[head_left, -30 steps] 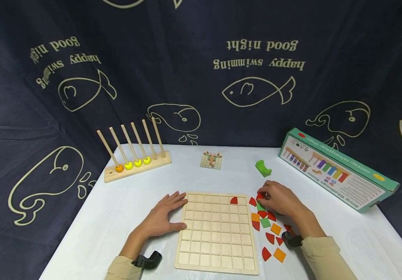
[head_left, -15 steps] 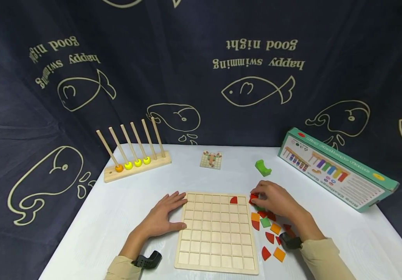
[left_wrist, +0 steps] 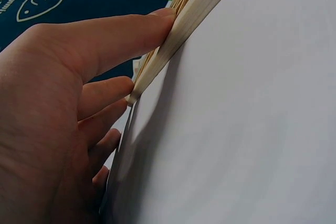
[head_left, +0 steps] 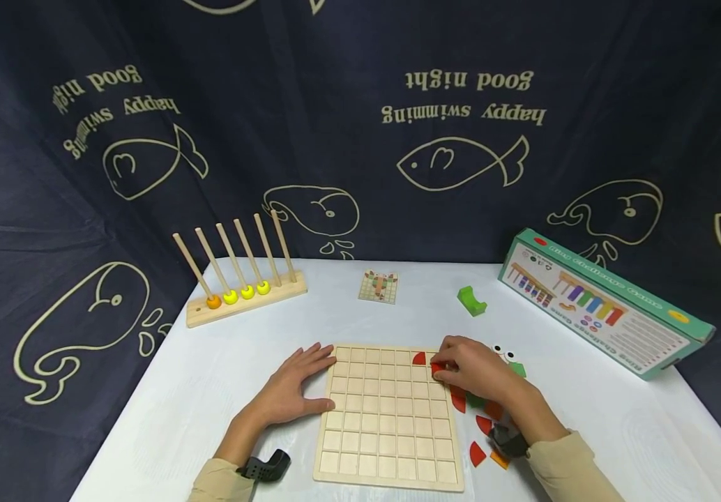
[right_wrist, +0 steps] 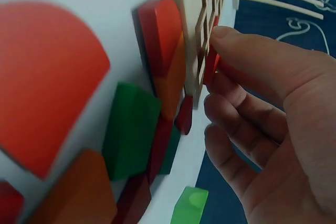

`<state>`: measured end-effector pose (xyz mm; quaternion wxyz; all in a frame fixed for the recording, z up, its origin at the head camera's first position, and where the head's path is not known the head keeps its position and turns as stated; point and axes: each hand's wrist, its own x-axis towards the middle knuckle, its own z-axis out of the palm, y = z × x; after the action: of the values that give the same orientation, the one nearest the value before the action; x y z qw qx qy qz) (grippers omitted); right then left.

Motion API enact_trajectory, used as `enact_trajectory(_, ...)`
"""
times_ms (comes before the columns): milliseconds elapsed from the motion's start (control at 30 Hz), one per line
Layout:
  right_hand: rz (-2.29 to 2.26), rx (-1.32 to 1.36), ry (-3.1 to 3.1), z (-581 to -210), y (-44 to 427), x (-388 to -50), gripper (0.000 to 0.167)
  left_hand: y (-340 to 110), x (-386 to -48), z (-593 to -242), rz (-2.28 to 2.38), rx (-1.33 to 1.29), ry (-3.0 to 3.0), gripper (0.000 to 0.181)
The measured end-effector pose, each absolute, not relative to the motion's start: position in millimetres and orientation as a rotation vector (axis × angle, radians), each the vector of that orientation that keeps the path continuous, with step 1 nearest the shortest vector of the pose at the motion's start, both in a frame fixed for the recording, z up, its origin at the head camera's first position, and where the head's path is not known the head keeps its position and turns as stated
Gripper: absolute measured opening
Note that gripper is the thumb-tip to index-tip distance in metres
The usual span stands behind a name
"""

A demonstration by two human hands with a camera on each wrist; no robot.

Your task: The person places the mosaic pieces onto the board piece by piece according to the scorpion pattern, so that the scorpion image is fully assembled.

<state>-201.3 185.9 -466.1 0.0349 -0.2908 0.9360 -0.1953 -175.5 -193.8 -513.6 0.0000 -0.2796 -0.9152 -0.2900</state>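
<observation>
A pale wooden grid board (head_left: 388, 418) lies flat on the white table. My left hand (head_left: 291, 390) rests along its left side, fingers spread, with fingertips and thumb touching the edge. My right hand (head_left: 476, 369) is over the board's far right corner and pinches a red piece (head_left: 438, 370) between thumb and fingers. In the right wrist view that red piece (right_wrist: 211, 64) is at the grid, its exact shape partly hidden by the thumb. A red quarter-circle tile (head_left: 420, 358) sits in a far-row cell just left of it.
Loose red tiles (head_left: 477, 454), an orange tile (right_wrist: 79, 192) and green tiles (right_wrist: 131, 129) lie right of the board, partly under my right arm. Farther back are a peg stand (head_left: 247, 300), a pattern card (head_left: 378, 287), a green curved block (head_left: 472, 301) and a box (head_left: 605, 307).
My right hand has moved left from the loose tiles to the board's far right corner, carrying the red piece. Eye-patterned pieces now show behind it. My left hand has stayed still.
</observation>
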Motion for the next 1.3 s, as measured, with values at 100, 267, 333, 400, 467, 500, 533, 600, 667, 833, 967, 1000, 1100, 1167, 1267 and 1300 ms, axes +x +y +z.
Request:
enact_trajectory(100,-0.58,-0.928,2.87,-468,184,-199,0.024,-194,-175,-513,-0.914,-0.886,-2.867,0.08)
enact_trajectory(267,-0.587,-0.933,2.862,-468,181,-197,0.025,-195,-176,-514,-0.912,-0.908,-2.851,0.08)
enact_trajectory(333,-0.6,-0.916,2.87,-469,181,-196,0.023,-195,-176,-514,-0.915,-0.913,-2.847,0.08)
enact_trajectory(400,-0.604,-0.901,2.887,-469,181,-196,0.022,-194,-176,-514,-0.917,-0.913,-2.847,0.08)
enact_trajectory(467,-0.608,-0.888,2.914,-470,180,-196,0.021,-194,-176,-514,-0.91,-0.909,-2.851,0.081)
enact_trajectory(500,-0.611,-0.881,2.926,-470,180,-197,0.02,-194,-176,-514,-0.908,-0.908,-2.851,0.081)
enact_trajectory(533,-0.61,-0.874,2.938,-470,180,-197,0.02,-194,-176,-514,-0.904,-0.906,-2.853,0.081)
enact_trajectory(600,-0.605,-0.866,2.955,-471,179,-198,0.02,-194,-176,-515,-0.899,-0.903,-2.856,0.081)
enact_trajectory(667,-0.606,-0.844,2.955,-471,179,-199,0.019,-194,-176,-514,-0.901,-0.902,-2.857,0.081)
enact_trajectory(833,-0.617,-0.808,2.939,-470,181,-199,0.017,-194,-175,-513,-0.913,-0.905,-2.854,0.081)
enact_trajectory(967,-0.611,-0.752,2.949,-469,186,-198,0.015,-194,-175,-513,-0.896,-0.909,-2.865,0.08)
enact_trajectory(1000,-0.604,-0.738,2.956,-468,188,-198,0.015,-195,-175,-513,-0.892,-0.909,-2.867,0.08)
enact_trajectory(1100,-0.607,-0.695,2.961,-467,193,-198,0.018,-198,-173,-512,-0.894,-0.883,-2.869,0.083)
enact_trajectory(1167,-0.629,-0.661,2.951,-466,198,-197,0.021,-199,-173,-511,-0.905,-0.866,-2.867,0.085)
enact_trajectory(1267,-0.655,-0.581,2.946,-464,208,-196,0.022,-198,-174,-512,-0.91,-0.862,-2.872,0.087)
enact_trajectory(1300,-0.66,-0.561,2.946,-464,212,-196,0.022,-197,-174,-513,-0.907,-0.867,-2.877,0.087)
